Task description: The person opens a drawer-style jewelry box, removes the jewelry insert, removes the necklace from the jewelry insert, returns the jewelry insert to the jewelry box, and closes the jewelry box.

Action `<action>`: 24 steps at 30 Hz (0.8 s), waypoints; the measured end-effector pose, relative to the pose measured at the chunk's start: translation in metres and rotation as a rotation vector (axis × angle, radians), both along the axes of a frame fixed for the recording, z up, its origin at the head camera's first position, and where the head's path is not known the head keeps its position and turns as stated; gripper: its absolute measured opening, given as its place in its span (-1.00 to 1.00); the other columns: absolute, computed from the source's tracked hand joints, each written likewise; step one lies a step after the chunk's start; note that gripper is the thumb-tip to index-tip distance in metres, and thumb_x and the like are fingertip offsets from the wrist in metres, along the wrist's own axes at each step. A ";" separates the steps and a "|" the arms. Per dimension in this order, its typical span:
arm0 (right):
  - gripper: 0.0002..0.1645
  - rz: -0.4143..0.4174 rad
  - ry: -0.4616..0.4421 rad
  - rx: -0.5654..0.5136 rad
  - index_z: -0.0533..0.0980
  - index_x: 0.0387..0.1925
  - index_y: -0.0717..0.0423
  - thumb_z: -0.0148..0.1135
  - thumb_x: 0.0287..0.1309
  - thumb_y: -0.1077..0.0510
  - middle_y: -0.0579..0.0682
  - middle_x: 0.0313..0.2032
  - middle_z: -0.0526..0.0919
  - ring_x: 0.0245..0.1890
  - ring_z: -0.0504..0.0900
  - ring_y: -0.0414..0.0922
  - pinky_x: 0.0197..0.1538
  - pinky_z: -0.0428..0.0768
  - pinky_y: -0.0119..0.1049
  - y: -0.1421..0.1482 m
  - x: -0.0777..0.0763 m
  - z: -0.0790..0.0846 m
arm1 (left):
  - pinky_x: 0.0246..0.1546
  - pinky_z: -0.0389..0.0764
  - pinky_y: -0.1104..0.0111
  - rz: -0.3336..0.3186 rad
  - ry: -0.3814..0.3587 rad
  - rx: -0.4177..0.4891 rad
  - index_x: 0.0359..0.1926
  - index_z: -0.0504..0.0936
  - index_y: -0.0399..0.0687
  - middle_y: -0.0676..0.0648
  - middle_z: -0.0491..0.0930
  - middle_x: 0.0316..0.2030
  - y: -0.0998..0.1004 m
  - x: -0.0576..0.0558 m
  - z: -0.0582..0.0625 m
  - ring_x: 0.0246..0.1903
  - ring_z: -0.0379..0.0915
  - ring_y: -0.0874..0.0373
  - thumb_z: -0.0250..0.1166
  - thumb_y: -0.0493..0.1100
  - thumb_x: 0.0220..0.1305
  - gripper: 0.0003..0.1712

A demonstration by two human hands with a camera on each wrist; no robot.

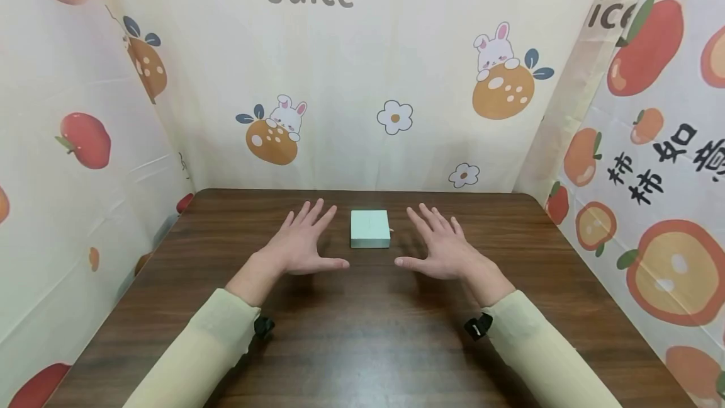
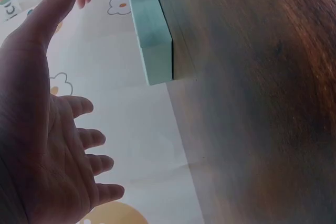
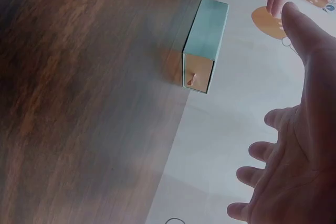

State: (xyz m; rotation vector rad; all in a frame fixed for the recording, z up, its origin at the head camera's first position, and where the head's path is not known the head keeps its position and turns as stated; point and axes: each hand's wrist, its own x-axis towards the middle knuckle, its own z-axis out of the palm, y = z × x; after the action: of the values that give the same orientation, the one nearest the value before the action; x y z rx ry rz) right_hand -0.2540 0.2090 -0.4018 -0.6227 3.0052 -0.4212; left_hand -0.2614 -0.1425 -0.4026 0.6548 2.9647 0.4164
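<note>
A small mint-green drawer box (image 1: pixel 370 229) sits on the brown wooden table, between the two hands and toward the back edge. In the right wrist view, its right end shows a tan drawer front (image 3: pixel 198 72) with a small ribbon pull tab (image 3: pixel 191 79). My left hand (image 1: pixel 303 241) is held over the table to the left of the box, fingers spread and thumb pointing toward it. Mirroring it on the right, my right hand (image 1: pixel 444 244) has its fingers spread too, apart from the box. Both hands hold nothing.
The wooden table (image 1: pixel 362 332) has rounded back corners. Behind it hangs a pale curtain (image 1: pixel 340 68) printed with rabbits, flowers and oranges, and fruit-printed sheets (image 1: pixel 651 206) flank both sides. Each light sleeve has a dark strap (image 1: pixel 478 326) near the cuff.
</note>
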 end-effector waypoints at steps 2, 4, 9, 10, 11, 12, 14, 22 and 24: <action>0.42 -0.002 -0.002 0.003 -0.13 0.82 -0.17 0.25 0.26 -0.68 0.15 0.80 -0.15 0.78 -0.11 0.31 0.68 -0.17 0.53 0.000 0.000 0.000 | 0.72 -0.13 -0.34 0.001 -0.002 0.001 0.82 -0.10 0.18 -0.19 -0.25 0.81 0.000 0.000 0.000 0.78 -0.32 -0.32 0.30 0.75 0.12 0.50; 0.42 -0.004 -0.001 0.005 -0.13 0.82 -0.16 0.25 0.26 -0.67 0.15 0.80 -0.14 0.78 -0.10 0.32 0.68 -0.16 0.53 0.000 -0.001 0.000 | 0.71 -0.11 -0.34 0.003 -0.003 -0.001 0.82 -0.11 0.18 -0.19 -0.26 0.81 0.000 -0.001 0.001 0.78 -0.33 -0.32 0.30 0.75 0.12 0.50; 0.42 -0.004 -0.004 0.004 -0.15 0.82 -0.17 0.26 0.26 -0.67 0.16 0.80 -0.11 0.77 -0.05 0.30 0.69 -0.15 0.51 0.001 -0.001 -0.002 | 0.70 -0.06 -0.35 0.009 -0.011 -0.001 0.83 -0.13 0.19 -0.20 -0.26 0.81 -0.001 -0.001 0.002 0.77 -0.31 -0.36 0.31 0.74 0.13 0.50; 0.42 -0.002 -0.004 0.001 -0.14 0.82 -0.17 0.26 0.26 -0.66 0.16 0.79 -0.09 0.77 -0.02 0.30 0.69 -0.14 0.50 0.001 -0.001 -0.003 | 0.70 -0.04 -0.35 0.012 -0.015 0.001 0.83 -0.14 0.19 -0.20 -0.26 0.81 -0.001 -0.001 0.002 0.77 -0.31 -0.38 0.31 0.74 0.13 0.50; 0.41 0.000 -0.005 0.000 -0.15 0.82 -0.17 0.27 0.26 -0.66 0.17 0.79 -0.07 0.76 0.00 0.29 0.70 -0.12 0.50 0.001 -0.001 -0.004 | 0.70 -0.03 -0.35 0.014 -0.019 0.004 0.83 -0.14 0.19 -0.20 -0.26 0.81 -0.001 -0.001 0.002 0.77 -0.30 -0.39 0.31 0.74 0.13 0.50; 0.41 0.003 -0.005 -0.002 -0.14 0.82 -0.17 0.27 0.26 -0.66 0.17 0.78 -0.05 0.76 0.03 0.28 0.69 -0.09 0.49 0.001 -0.001 -0.004 | 0.69 -0.01 -0.35 0.016 -0.023 0.007 0.83 -0.14 0.19 -0.20 -0.25 0.81 -0.001 -0.001 0.002 0.76 -0.29 -0.40 0.31 0.74 0.13 0.50; 0.41 0.011 -0.004 -0.008 -0.13 0.82 -0.17 0.27 0.26 -0.66 0.18 0.77 0.01 0.73 0.09 0.30 0.68 -0.01 0.50 0.001 -0.001 -0.006 | 0.68 0.04 -0.36 0.018 -0.029 0.013 0.83 -0.13 0.19 -0.21 -0.24 0.81 -0.001 -0.002 0.000 0.76 -0.26 -0.41 0.32 0.73 0.13 0.49; 0.39 0.028 0.004 -0.020 -0.06 0.81 -0.10 0.32 0.26 -0.61 0.23 0.67 0.22 0.61 0.32 0.35 0.56 0.33 0.46 -0.001 -0.002 -0.010 | 0.49 0.48 -0.28 -0.002 -0.092 0.058 0.82 -0.11 0.22 -0.20 -0.11 0.80 -0.003 -0.003 -0.005 0.68 0.16 -0.31 0.33 0.65 0.25 0.38; 0.36 0.030 -0.002 -0.007 -0.02 0.80 -0.07 0.34 0.28 -0.58 0.24 0.64 0.27 0.58 0.36 0.33 0.54 0.41 0.40 -0.001 -0.003 -0.010 | 0.46 0.53 -0.22 -0.022 -0.110 0.077 0.82 -0.09 0.21 -0.19 -0.07 0.79 -0.003 -0.004 -0.006 0.65 0.24 -0.27 0.34 0.58 0.33 0.32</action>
State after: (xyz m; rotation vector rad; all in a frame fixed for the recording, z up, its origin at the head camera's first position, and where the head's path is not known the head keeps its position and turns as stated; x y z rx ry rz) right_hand -0.2567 0.2084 -0.4122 -0.6665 2.9895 -0.4312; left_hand -0.2651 -0.1459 -0.4085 0.6496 2.8470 0.5491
